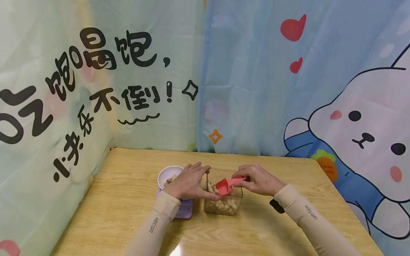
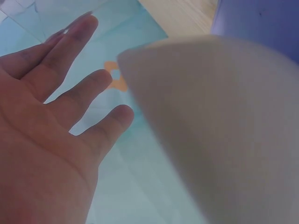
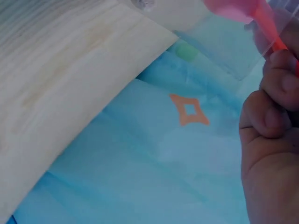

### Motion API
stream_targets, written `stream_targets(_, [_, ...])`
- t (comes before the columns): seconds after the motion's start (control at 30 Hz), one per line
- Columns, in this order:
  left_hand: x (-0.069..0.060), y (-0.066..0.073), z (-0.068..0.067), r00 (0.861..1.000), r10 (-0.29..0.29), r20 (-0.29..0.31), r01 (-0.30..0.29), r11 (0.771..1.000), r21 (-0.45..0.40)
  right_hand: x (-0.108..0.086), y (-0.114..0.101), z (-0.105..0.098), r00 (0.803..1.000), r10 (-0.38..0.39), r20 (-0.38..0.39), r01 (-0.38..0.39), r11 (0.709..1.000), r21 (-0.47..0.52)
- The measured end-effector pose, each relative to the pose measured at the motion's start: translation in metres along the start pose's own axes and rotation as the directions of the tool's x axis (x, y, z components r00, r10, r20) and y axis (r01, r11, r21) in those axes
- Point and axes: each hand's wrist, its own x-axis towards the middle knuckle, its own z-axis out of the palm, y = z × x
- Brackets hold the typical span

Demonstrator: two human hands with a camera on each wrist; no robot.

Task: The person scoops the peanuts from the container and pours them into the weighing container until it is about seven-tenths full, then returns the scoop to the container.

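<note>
A clear plastic container (image 1: 221,210) holding unshelled peanuts (image 1: 228,206) stands on the wooden table. At its left side, my left hand (image 1: 192,181) spans the rim, thumb at the front and index finger near the back corner. In the left wrist view, that hand's other fingers (image 2: 79,93) are spread and fairly straight. My right hand (image 1: 259,179) grips the handle of a red scoop (image 1: 223,186), whose bowl is inside the container's opening above the peanuts. Whether the scoop carries any peanuts is hard to tell.
Left of the container, partly behind my left hand, a white bowl (image 1: 167,174) with some peanuts sits on a purple kitchen scale (image 1: 184,212). The bowl's blurred side fills much of the left wrist view. Printed curtains (image 1: 243,89) hang behind the table (image 1: 128,199).
</note>
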Motion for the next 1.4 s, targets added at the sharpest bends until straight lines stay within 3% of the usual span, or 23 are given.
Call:
stream_targets(0.47, [-0.001, -0.002, 0.000, 1.000, -0.008, 0.012, 0.008, 1.000, -0.016, -0.015, 0.004, 0.008, 0.985, 0.123, -0.125, -0.110, 0.988, 0.105])
stream_targets(0.8, [-0.001, -0.002, 0.000, 1.000, -0.003, 0.004, 0.003, 1.000, -0.028, -0.026, 0.001, 0.016, 0.957, 0.250, -0.148, -0.202, 0.939, 0.280])
stream_targets(1.1, [-0.001, -0.002, 0.002, 1.000, -0.006, 0.007, 0.006, 1.000, -0.024, -0.033, -0.005, 0.025, 0.931, 0.329, -0.158, -0.261, 0.902, 0.344])
stream_targets(1.4, [-0.001, -0.004, 0.002, 1.000, -0.010, 0.016, 0.011, 0.998, -0.054, -0.037, -0.006, 0.029, 0.910, 0.355, -0.212, -0.273, 0.901, 0.337])
